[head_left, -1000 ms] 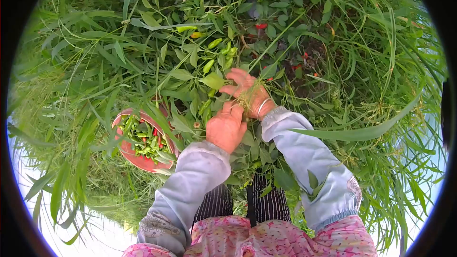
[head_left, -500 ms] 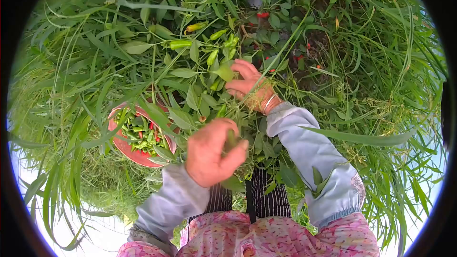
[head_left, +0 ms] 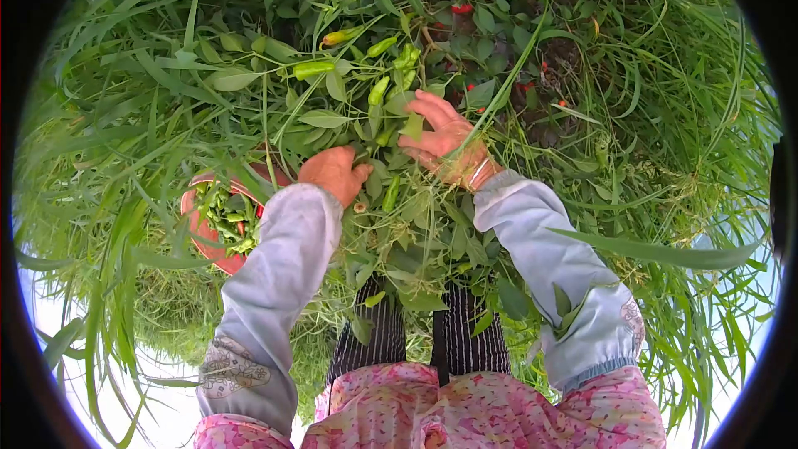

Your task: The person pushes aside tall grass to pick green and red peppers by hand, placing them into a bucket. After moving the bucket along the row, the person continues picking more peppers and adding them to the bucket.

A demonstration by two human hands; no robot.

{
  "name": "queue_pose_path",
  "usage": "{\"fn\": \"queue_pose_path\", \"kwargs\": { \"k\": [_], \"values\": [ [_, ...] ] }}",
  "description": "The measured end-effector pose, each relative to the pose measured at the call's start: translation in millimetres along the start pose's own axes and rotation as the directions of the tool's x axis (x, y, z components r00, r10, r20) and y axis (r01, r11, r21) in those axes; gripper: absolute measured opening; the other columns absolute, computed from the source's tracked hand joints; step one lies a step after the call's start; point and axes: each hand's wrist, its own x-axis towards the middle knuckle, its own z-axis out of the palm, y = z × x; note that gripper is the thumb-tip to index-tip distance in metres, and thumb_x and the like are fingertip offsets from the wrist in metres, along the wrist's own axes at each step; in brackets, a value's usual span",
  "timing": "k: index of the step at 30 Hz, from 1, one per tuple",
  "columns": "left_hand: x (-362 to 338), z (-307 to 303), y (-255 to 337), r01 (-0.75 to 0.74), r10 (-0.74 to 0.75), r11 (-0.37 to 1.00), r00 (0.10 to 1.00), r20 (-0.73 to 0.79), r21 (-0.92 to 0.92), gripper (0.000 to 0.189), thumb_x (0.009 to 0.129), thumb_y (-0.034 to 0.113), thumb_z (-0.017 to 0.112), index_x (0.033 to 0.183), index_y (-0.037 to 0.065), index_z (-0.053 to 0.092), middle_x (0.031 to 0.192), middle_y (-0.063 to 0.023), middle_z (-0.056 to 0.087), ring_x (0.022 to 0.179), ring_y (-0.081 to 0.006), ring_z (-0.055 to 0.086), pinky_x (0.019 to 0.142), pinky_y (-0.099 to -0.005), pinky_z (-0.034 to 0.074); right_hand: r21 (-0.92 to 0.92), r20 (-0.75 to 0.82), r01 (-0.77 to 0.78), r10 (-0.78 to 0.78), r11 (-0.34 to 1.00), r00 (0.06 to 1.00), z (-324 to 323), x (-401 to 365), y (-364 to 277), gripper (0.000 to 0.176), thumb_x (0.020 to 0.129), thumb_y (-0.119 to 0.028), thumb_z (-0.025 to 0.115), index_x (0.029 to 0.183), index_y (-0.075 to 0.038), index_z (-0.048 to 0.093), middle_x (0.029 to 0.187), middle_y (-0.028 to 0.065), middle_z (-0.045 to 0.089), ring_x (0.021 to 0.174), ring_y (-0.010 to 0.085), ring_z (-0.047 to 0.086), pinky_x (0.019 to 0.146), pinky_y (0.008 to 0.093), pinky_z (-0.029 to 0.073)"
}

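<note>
You are holding your two hands apart from each other, both sitting among the leaves of a pepper plant point(head_left: 326, 120). Your left hand point(head_left: 331, 173) is showing its back, with the fingers bending down into the foliage; the leaves are hiding the fingertips, so you cannot tell from this view whether they are gripping anything. Your right hand point(head_left: 445, 137) is spreading its fingers beside a pale green leaf point(head_left: 413, 125), and whether it is pinching the stem there is too hidden to tell. A white band point(head_left: 480, 171) is circling your right wrist, and a long grass blade is crossing in front of that hand.

Several green peppers point(head_left: 312, 70) are hanging just beyond your hands, with a yellow-orange pepper point(head_left: 339, 37) lying near them at the upper left. Another green pepper point(head_left: 391, 193) is hanging lower, between your hands. To your left, a reddish container point(head_left: 204, 241) is standing in the grass, holding mostly green peppers and some red ones; your left sleeve point(head_left: 278, 274) is covering part of its right side. Small red spots are showing on the dark ground beyond your right hand. Loose leaves point(head_left: 565, 306) are lying on your right sleeve point(head_left: 532, 224).
</note>
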Motion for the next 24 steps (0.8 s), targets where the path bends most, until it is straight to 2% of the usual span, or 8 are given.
{"fn": "queue_pose_path", "kwargs": {
  "k": [3, 6, 7, 10, 13, 16, 19, 24],
  "values": [
    [1, 15, -3, -0.075, 0.07, 0.99, 0.996, -0.049, -0.119, 0.036, 0.081, 0.022, 0.063, 0.11, 0.002, 0.056, 0.088, -0.0228, 0.063, 0.084, -0.0366, 0.061, 0.075, -0.042, 0.047, 0.013, 0.005, -0.005, 0.005, 1.0, 1.0, 1, 0, 1, 0.031, 0.066, -0.01, 0.071, 0.096, -0.015, 0.068, 0.124, 0.0156, 0.046, 0.124, 0.0362, 0.039, 0.095, 0.0437, 0.042],
    [-14, 18, -4, -0.066, 0.04, 0.965, 0.993, -0.107, -0.254, 0.037, 0.081, 0.018, 0.062, 0.113, 0.002, 0.052, 0.087, -0.0242, 0.063, 0.083, -0.0384, 0.061, 0.073, -0.0407, 0.048, -0.01, -0.001, -0.006, 0.006, 1.0, 1.0, 2, -1, 1, 0.034, 0.065, -0.009, 0.071, 0.097, -0.016, 0.067, 0.124, 0.0154, 0.047, 0.125, 0.0364, 0.039, 0.095, 0.0433, 0.043],
    [-25, 19, -9, -0.139, 0.093, 0.959, 0.978, -0.186, -0.249, 0.036, 0.081, 0.012, 0.061, 0.113, 0.001, 0.048, 0.079, -0.0198, 0.063, 0.075, -0.0316, 0.063, 0.068, -0.0382, 0.049, -0.025, -0.008, -0.003, 0.003, 1.0, 1.0, 3, 0, 3, 0.034, 0.064, -0.009, 0.071, 0.098, -0.016, 0.067, 0.124, 0.0153, 0.047, 0.125, 0.0364, 0.039, 0.095, 0.043, 0.043],
    [-49, 31, -22, -0.108, -0.011, 0.816, 0.979, -0.203, -0.568, 0.026, 0.081, 0.013, 0.061, 0.103, 0.004, 0.051, 0.079, -0.0161, 0.061, 0.07, -0.033, 0.061, 0.066, -0.0378, 0.048, -0.07, 0.028, 0.021, -0.019, 0.997, 0.999, 4, -2, 6, 0.037, 0.063, -0.007, 0.07, 0.099, -0.017, 0.065, 0.126, 0.0151, 0.047, 0.125, 0.0364, 0.039, 0.095, 0.0421, 0.043],
    [-79, 25, -9, -0.224, -0.055, 0.565, 0.95, -0.307, -0.794, 0.022, 0.08, 0.004, 0.061, 0.101, 0.004, 0.052, 0.079, -0.0106, 0.06, 0.066, -0.0273, 0.058, 0.063, -0.0349, 0.047, -0.088, 0.041, -0.019, 0.022, 0.996, 0.999, 2, -5, 3, 0.036, 0.062, -0.007, 0.069, 0.096, -0.017, 0.065, 0.129, 0.0123, 0.047, 0.129, 0.0303, 0.035, 0.096, 0.0425, 0.041],
    [-109, 10, -6, -0.267, 0.074, 0.657, 0.954, -0.292, -0.705, 0.021, 0.079, -0.002, 0.06, 0.097, 0.004, 0.054, 0.082, -0.0079, 0.058, 0.069, -0.0234, 0.057, 0.066, -0.0321, 0.046, -0.103, 0.053, -0.037, 0.043, 0.994, 0.998, -2, -7, -3, 0.037, 0.061, -0.009, 0.069, 0.097, -0.017, 0.065, 0.129, 0.0104, 0.047, 0.13, 0.0277, 0.034, 0.096, 0.0437, 0.04],
    [-127, 2, 2, -0.451, 0.229, 0.725, 0.87, -0.436, -0.52, 0.017, 0.078, -0.002, 0.062, 0.092, 0.003, 0.055, 0.08, -0.0089, 0.057, 0.073, -0.0215, 0.055, 0.07, -0.0302, 0.044, -0.084, 0.01, -0.018, 0.019, 0.996, 1.0, 1, -7, -1, 0.038, 0.062, -0.01, 0.069, 0.099, -0.018, 0.064, 0.128, 0.0091, 0.048, 0.129, 0.028, 0.036, 0.094, 0.0454, 0.04],
    [-138, -30, 17, -0.439, 0.179, 0.623, 0.886, -0.428, -0.647, 0.011, 0.076, 0.0, 0.064, 0.082, 0.002, 0.054, 0.076, -0.0087, 0.057, 0.075, -0.0217, 0.055, 0.071, -0.0303, 0.044, -0.059, 0.005, -0.04, 0.041, 0.997, 0.999, -1, -6, -2, 0.036, 0.062, -0.01, 0.068, 0.097, -0.015, 0.066, 0.127, 0.0086, 0.049, 0.129, 0.0267, 0.036, 0.095, 0.0438, 0.039]
  ]
}}
